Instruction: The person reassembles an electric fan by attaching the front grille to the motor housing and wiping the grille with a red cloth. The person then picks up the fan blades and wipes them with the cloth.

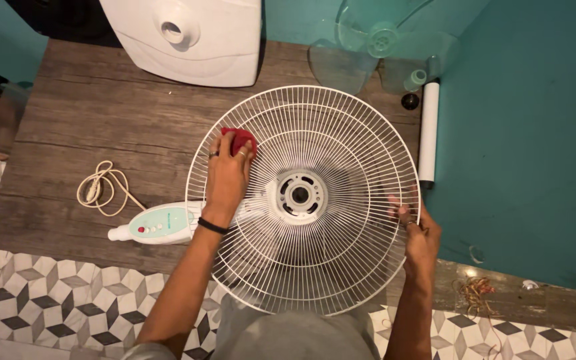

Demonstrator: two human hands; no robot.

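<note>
A round white wire fan grill (341,140) stands tilted in front of me on the wood-patterned floor, its hub ring (299,195) in the middle. My left hand (228,177) presses a red cloth (238,139) against the grill's upper left wires. My right hand (418,230) grips the grill's right rim. Behind the grill lies the fan's white stand with a pale green control panel (161,223).
A coiled cream power cord (101,187) lies at left. A white fan base (191,37) sits at the top. Clear fan blades (375,47) and a white tube (429,130) rest by the teal wall (528,133). Patterned tiles (55,293) cover the near floor.
</note>
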